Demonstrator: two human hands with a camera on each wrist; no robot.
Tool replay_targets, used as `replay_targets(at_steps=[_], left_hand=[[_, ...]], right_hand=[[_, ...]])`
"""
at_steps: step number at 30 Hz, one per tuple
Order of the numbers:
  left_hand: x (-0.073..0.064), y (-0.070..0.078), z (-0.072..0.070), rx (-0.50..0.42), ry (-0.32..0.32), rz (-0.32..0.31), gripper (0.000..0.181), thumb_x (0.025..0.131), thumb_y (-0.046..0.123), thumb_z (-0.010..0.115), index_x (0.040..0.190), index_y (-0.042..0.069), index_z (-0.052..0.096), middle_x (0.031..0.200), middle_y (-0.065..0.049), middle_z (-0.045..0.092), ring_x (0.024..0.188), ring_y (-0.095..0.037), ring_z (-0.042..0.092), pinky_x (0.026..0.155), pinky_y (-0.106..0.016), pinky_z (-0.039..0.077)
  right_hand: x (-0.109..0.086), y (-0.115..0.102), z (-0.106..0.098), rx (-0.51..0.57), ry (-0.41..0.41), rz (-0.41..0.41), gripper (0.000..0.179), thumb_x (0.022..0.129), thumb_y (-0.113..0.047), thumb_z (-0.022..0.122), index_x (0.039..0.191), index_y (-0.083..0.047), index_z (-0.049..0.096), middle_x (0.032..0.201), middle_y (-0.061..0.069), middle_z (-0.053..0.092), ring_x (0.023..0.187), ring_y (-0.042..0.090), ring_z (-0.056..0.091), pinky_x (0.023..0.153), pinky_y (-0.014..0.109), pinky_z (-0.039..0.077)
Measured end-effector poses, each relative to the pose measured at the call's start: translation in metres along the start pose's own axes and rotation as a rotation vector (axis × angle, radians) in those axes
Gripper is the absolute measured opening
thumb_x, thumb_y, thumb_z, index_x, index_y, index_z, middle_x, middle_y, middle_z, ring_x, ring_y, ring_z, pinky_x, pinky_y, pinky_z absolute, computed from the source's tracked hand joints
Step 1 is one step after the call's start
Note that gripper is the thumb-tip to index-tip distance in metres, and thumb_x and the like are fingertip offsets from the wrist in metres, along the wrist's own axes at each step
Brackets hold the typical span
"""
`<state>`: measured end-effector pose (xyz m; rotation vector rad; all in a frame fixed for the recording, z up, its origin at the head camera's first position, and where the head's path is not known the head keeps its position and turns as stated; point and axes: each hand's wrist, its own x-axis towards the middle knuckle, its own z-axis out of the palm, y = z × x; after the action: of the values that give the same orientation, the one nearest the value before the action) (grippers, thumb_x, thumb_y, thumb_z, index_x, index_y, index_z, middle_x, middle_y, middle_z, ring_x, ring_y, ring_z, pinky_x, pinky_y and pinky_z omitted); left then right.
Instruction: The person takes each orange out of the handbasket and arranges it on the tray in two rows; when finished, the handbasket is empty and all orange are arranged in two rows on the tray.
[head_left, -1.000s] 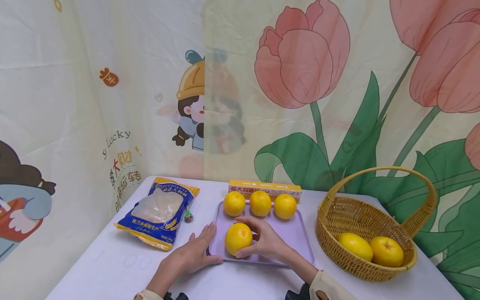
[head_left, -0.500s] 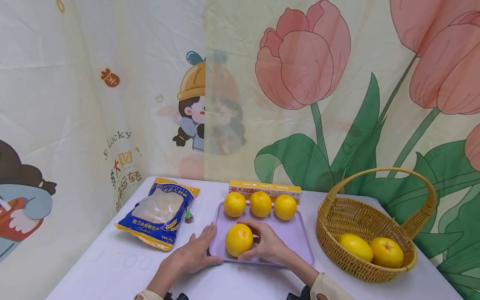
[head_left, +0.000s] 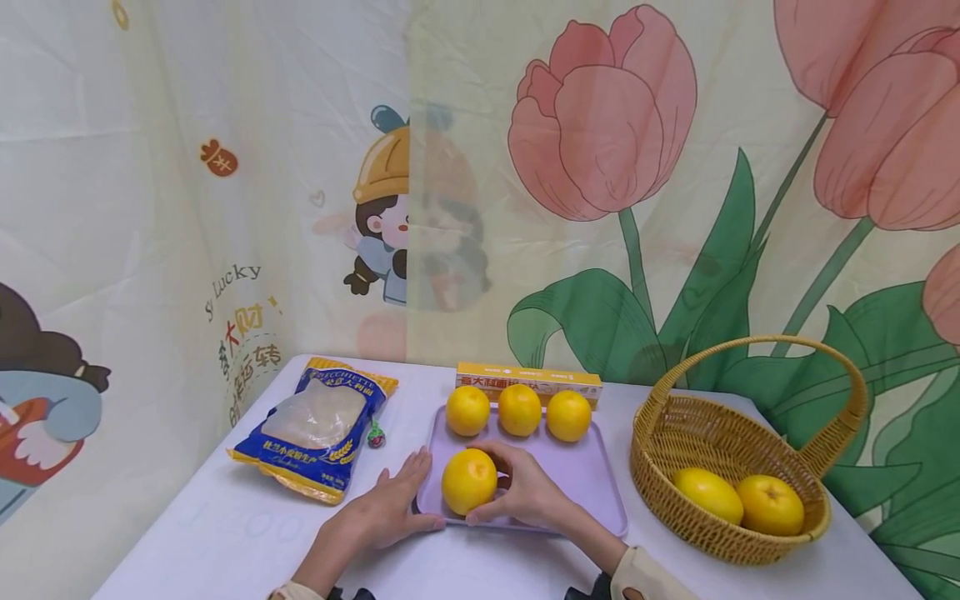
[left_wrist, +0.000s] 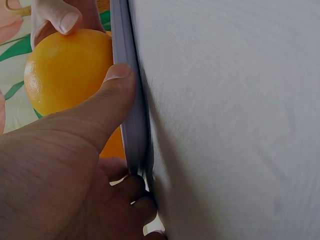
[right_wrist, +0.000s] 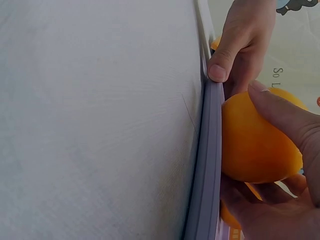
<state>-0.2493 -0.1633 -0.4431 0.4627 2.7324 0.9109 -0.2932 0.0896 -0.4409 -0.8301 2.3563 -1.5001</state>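
Right hand (head_left: 528, 487) gripped an orange fruit (head_left: 468, 482): thumb on its near side, fingers curled round the right and far sides. The fruit was over the near-left part of a lilac tray (head_left: 577, 471), close to the near rim; whether its underside bore on the tray could not be told.

Left hand (head_left: 386, 510) was at the tray's near-left corner. Fingers extended along the left rim, thumb spread away from them; left wrist view showed the thumb in contact with the near rim.

Three similar fruits (head_left: 519, 410) stood in a row along the tray's far side, just in front of a yellow box (head_left: 532, 377). To the right, a wicker basket (head_left: 697, 425) with raised handle contained two yellow fruits (head_left: 708, 496), side by side. To the left, a blue-and-yellow bag (head_left: 315, 425) lay on the white surface (head_left: 495, 562), a small green-and-red object (head_left: 377, 434) just beside it. Tulip-printed cloth (head_left: 607, 142) hung behind.
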Motion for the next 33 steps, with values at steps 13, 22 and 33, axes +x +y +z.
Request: replay_targets(at_steps=[13, 22, 33], left_hand=[[-0.004, 0.01, -0.003, 0.008, 0.007, -0.04, 0.099, 0.095, 0.042, 0.083, 0.167, -0.002, 0.033, 0.175, -0.023, 0.026, 0.163, -0.041, 0.024, 0.132, -0.066, 0.014], [-0.005, 0.007, -0.004, -0.003, 0.0, -0.018, 0.101, 0.095, 0.043, 0.082, 0.167, -0.005, 0.03, 0.175, -0.026, 0.023, 0.163, -0.044, 0.022, 0.131, -0.068, 0.012], [-0.005, 0.008, -0.006, -0.002, 0.01, -0.016, 0.099, 0.096, 0.04, 0.082, 0.166, -0.005, 0.031, 0.175, -0.026, 0.023, 0.163, -0.043, 0.023, 0.131, -0.069, 0.012]], right_hand=[[-0.015, -0.002, -0.012, 0.054, 0.016, -0.003, 0.095, 0.077, -0.008, 0.099, 0.158, -0.001, 0.049, 0.156, 0.022, 0.056, 0.138, 0.041, 0.06, 0.114, 0.048, 0.054], [-0.066, -0.04, -0.062, -0.043, -0.035, -0.154, 0.074, 0.084, -0.011, 0.094, 0.148, 0.001, 0.058, 0.145, 0.022, 0.065, 0.134, 0.036, 0.064, 0.112, 0.047, 0.056], [-0.144, -0.044, -0.183, -0.054, -0.278, -0.079, 0.015, 0.104, 0.001, 0.067, 0.119, -0.001, 0.071, 0.102, 0.016, 0.075, 0.09, 0.023, 0.072, 0.082, 0.03, 0.066]])
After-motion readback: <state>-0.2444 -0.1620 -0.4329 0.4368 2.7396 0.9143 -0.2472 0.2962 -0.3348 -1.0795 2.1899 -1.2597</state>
